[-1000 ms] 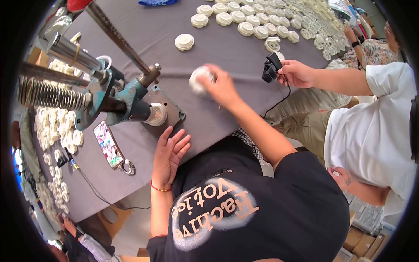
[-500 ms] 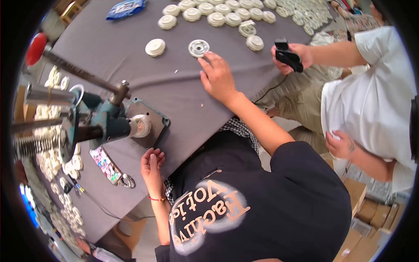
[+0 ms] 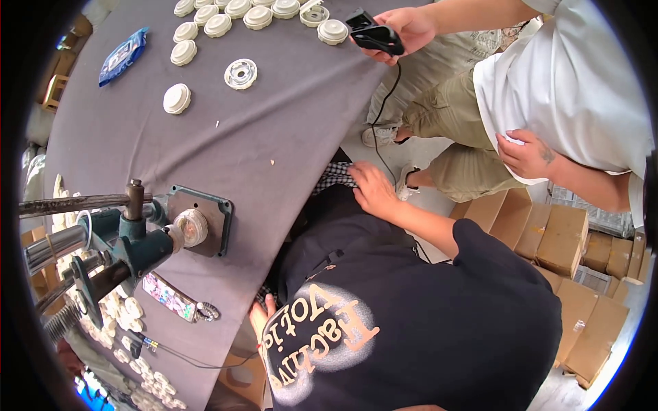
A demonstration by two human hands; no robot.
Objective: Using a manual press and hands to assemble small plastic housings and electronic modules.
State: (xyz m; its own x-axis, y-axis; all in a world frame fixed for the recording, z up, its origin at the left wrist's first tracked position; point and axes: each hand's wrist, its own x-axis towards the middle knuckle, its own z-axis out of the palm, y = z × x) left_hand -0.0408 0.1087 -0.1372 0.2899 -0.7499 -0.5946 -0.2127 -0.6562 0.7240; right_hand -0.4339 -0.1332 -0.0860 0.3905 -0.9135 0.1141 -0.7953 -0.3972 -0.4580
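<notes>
My right hand (image 3: pixel 375 190) is down off the table edge, its fingers laid out on black-and-white chequered cloth (image 3: pixel 336 177) beside my lap. It holds nothing that I can see. Low at the table's near edge, my left hand (image 3: pixel 260 316) is mostly hidden by my black shirt; a thumb shows, the other fingers barely. On the grey-covered table (image 3: pixel 233 147) lie a round white part with a metallic centre (image 3: pixel 240 73) and a domed white round part (image 3: pixel 177 99), both out of reach of my hands. A teal lever press (image 3: pixel 140 243) stands at left, a clear round piece (image 3: pixel 191 227) at its plate.
At right, a person in a white shirt holds a black device (image 3: pixel 377 34) with a cable. Several white round parts (image 3: pixel 217 25) cover the far table. A blue packet (image 3: pixel 123 56), a phone (image 3: pixel 168 297) and more white parts lie at left. Cardboard boxes (image 3: pixel 562 240) stand on the floor.
My right hand has left the metallic-centred part and come down to the chequered cloth. My left hand has drawn back from beside the press to my body. The view has shifted.
</notes>
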